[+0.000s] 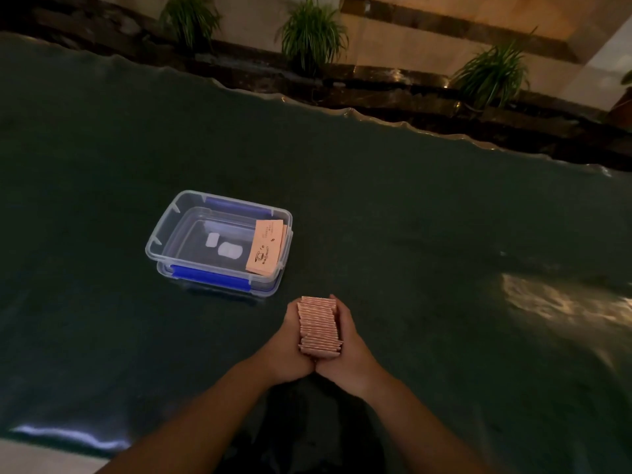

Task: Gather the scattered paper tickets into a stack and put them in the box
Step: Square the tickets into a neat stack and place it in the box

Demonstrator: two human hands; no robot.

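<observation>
Pink tickets (pixel 319 325) stand squeezed between your left hand (pixel 289 340) and right hand (pixel 349 343), squaring the stack for the box (pixel 164 230) at ten o'clock.

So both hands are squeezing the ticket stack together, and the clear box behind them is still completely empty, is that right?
Not quite. The head view shows the left hand and right hand pressing the ticket stack between them, but the clear box is not empty: some tickets already lie at its right end.
</observation>
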